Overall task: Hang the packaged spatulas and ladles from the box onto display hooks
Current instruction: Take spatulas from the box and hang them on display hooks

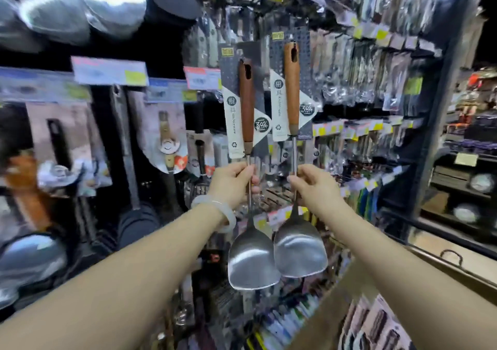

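My left hand [231,181] and right hand [312,185] each pinch the thin steel shaft of a wooden-handled steel spatula: left spatula [250,263], right spatula [300,253].

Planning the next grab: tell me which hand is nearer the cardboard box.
Right. The right hand is up and left of the cardboard box; the left hand is farther left.

- The left spatula's card [236,118] bears a round badge reading "304", the characters "厨具" and small vertical print that looks like "kitchenware".
- The right spatula's card [279,107] carries the same "304" badge, "厨具" and vertical print.
- The shelf price tags [109,71] are too blurred to read.
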